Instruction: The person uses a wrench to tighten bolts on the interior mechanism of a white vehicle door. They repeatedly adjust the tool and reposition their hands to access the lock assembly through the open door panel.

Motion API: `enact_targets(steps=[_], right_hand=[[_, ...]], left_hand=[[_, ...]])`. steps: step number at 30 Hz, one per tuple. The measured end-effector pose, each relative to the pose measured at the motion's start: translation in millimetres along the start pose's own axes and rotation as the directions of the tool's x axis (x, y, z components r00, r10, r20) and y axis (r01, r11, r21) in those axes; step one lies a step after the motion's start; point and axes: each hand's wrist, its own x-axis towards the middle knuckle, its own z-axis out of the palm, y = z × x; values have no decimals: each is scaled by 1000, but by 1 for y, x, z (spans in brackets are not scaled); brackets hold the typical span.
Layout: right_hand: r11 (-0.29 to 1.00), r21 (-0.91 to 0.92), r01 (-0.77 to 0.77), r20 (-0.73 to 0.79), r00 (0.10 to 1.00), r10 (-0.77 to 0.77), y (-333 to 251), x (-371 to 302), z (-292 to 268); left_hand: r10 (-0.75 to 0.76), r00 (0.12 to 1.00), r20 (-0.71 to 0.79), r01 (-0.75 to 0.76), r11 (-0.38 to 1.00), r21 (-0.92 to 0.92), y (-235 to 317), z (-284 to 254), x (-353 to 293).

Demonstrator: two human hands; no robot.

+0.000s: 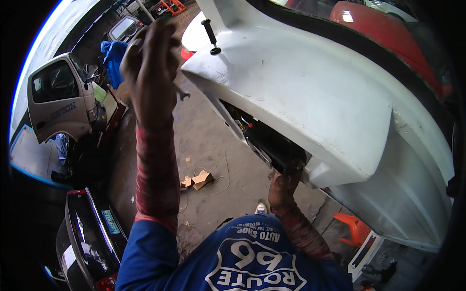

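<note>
My left hand (151, 72) is raised at the left, slightly blurred, with its fingers curled. An open-end wrench (183, 93) sticks out of it, only its jaw showing past the wrist. My right hand (285, 186) reaches up to the lower right end of a slot in a large white body panel (301, 87). Its fingers go into the dark of that slot, so their grip is hidden. Inside the slot lie a black rounded part (274, 145) and a small red piece (250, 125). A silver metal strip (259, 153) runs along the slot's lower edge.
A black stalk with a round foot (210, 38) stands on the panel. Cardboard pieces (201, 180) and a thin cord lie on the floor. An orange plastic stool (357, 228) is at the lower right. A truck cab (60, 97) and a black car (90, 237) stand left.
</note>
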Motion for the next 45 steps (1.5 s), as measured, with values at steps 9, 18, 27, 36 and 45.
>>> enact_targets(steps=[9,18,27,36,45], right_hand=[[971,-60,-230,-175,960,217,11,-5,-4],[962,-18,-272,-178,948,264,25,-12,-13],[953,269,-139,-194,961,195,16,0,1],[918,356,-174,-241,932,270,12,0,-1],[968,248,-28,-253,963,93,12,0,-1]], left_hand=[[-296,846,443,370,925,-88,60,22,-150],[-365,790,492,345,929,134,60,35,-165],[-337,820,462,300,941,153,55,36,-162],[-347,819,458,366,929,50,61,34,-157],[-303,835,459,294,951,92,60,34,-155]])
